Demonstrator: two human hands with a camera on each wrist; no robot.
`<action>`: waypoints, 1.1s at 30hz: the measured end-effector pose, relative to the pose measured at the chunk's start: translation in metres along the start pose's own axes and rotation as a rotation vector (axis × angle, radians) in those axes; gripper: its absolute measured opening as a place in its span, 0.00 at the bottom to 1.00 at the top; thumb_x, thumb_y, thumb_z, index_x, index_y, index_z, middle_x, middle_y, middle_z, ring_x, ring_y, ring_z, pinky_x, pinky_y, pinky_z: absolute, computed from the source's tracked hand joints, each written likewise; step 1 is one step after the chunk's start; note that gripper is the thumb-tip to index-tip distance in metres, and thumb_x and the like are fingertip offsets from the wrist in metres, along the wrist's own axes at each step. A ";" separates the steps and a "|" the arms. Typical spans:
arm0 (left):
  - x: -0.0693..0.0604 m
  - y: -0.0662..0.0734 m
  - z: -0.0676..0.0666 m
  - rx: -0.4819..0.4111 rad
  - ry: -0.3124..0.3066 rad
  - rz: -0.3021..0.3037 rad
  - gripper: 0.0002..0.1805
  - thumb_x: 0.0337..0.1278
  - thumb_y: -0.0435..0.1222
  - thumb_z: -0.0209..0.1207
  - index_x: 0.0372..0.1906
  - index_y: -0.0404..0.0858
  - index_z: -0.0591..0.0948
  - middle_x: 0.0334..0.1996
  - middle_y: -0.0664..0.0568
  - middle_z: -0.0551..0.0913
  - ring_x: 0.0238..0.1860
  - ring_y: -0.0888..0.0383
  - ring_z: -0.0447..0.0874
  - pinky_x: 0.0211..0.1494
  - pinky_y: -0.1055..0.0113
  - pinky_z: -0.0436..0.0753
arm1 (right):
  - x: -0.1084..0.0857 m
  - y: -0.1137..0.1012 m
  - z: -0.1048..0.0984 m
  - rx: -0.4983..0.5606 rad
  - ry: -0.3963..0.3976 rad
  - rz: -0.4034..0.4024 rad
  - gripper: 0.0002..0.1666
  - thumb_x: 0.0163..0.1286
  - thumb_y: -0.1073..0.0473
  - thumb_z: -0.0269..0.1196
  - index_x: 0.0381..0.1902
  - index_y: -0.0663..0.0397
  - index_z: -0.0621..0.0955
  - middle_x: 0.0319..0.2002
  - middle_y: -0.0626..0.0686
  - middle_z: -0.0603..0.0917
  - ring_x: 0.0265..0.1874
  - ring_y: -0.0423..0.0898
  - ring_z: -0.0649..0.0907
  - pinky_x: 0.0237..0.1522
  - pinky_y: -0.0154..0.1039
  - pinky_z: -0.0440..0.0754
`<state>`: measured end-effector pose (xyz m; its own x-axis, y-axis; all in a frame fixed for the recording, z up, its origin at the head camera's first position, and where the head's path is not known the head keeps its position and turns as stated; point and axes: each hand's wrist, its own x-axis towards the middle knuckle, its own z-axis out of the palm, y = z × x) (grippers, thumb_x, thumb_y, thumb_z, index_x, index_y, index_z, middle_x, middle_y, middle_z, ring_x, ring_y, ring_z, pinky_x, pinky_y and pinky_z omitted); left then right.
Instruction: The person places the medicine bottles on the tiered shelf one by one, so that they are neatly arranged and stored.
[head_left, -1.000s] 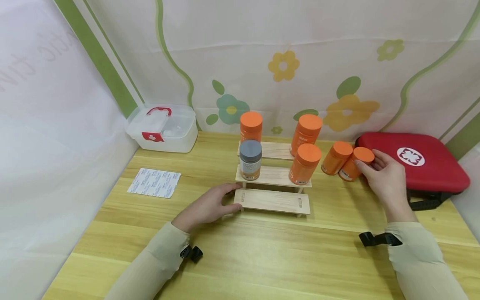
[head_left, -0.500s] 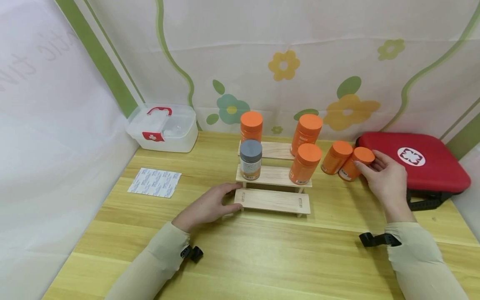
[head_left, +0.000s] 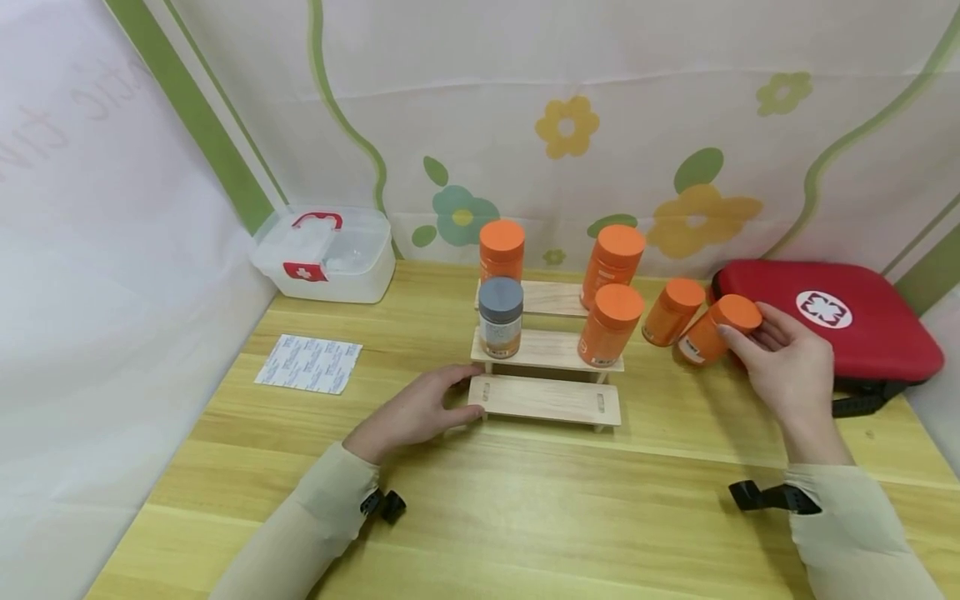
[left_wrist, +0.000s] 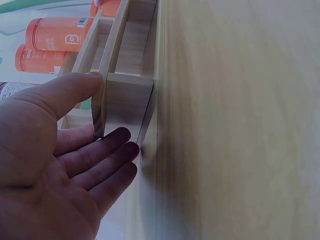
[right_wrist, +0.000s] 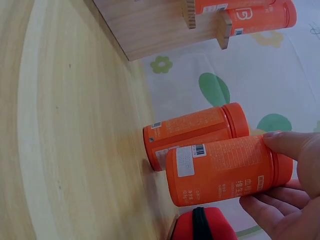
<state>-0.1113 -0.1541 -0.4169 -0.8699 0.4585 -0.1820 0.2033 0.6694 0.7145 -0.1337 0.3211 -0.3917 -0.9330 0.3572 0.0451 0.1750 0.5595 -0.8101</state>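
My right hand (head_left: 787, 367) grips an orange bottle (head_left: 718, 331) near its lid; the bottle leans to the right. In the right wrist view the thumb and fingers lie on either side of this bottle (right_wrist: 225, 170), which overlaps another orange bottle (right_wrist: 192, 131) beside it. That second bottle (head_left: 672, 312) stands on the table. My left hand (head_left: 416, 412) touches the left end of the wooden step rack (head_left: 543, 400), thumb at the lowest step's edge. The left wrist view shows the hand (left_wrist: 65, 150) with thumb and fingers around the rack's end (left_wrist: 127, 100).
On the rack's middle step stand a grey-lidded bottle (head_left: 500, 319) and an orange bottle (head_left: 611, 325); two orange bottles (head_left: 613, 265) stand on the top step. A red case (head_left: 847, 333) lies at the right, a white box (head_left: 330, 258) at the back left, a blister sheet (head_left: 309, 364) before it.
My right hand has moved slightly to the right and tipped the gripped bottle further, so its lid now stands farther from the neighbouring bottle's lid. The left hand has stayed at the rack.
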 end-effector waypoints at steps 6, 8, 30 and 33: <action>0.000 -0.002 0.000 0.001 0.005 0.002 0.37 0.72 0.49 0.69 0.80 0.44 0.73 0.79 0.47 0.75 0.81 0.47 0.71 0.85 0.46 0.70 | -0.013 -0.005 -0.005 0.075 0.003 0.021 0.49 0.69 0.44 0.76 0.81 0.53 0.72 0.75 0.62 0.78 0.44 0.14 0.80 0.45 0.11 0.80; 0.000 -0.002 0.000 0.006 0.010 0.007 0.37 0.72 0.49 0.70 0.80 0.44 0.73 0.79 0.47 0.75 0.80 0.46 0.71 0.85 0.46 0.70 | -0.018 -0.007 -0.007 0.098 0.004 0.015 0.48 0.69 0.46 0.77 0.81 0.53 0.72 0.74 0.57 0.79 0.43 0.14 0.80 0.45 0.11 0.80; 0.000 -0.002 -0.001 0.018 0.016 0.016 0.37 0.72 0.48 0.70 0.79 0.43 0.73 0.78 0.46 0.76 0.79 0.46 0.73 0.84 0.46 0.71 | -0.064 -0.020 -0.013 0.160 0.057 -0.151 0.42 0.67 0.59 0.79 0.77 0.54 0.77 0.57 0.27 0.85 0.46 0.14 0.84 0.47 0.14 0.81; -0.001 -0.002 -0.001 0.010 0.018 0.016 0.37 0.71 0.48 0.70 0.79 0.43 0.74 0.78 0.47 0.76 0.79 0.46 0.73 0.84 0.46 0.71 | -0.069 -0.023 -0.013 0.176 0.073 -0.174 0.42 0.65 0.63 0.79 0.76 0.55 0.78 0.55 0.25 0.85 0.46 0.15 0.85 0.47 0.15 0.82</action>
<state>-0.1116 -0.1561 -0.4176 -0.8746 0.4585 -0.1580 0.2217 0.6678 0.7106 -0.0693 0.2935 -0.3691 -0.9179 0.3237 0.2294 -0.0494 0.4805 -0.8756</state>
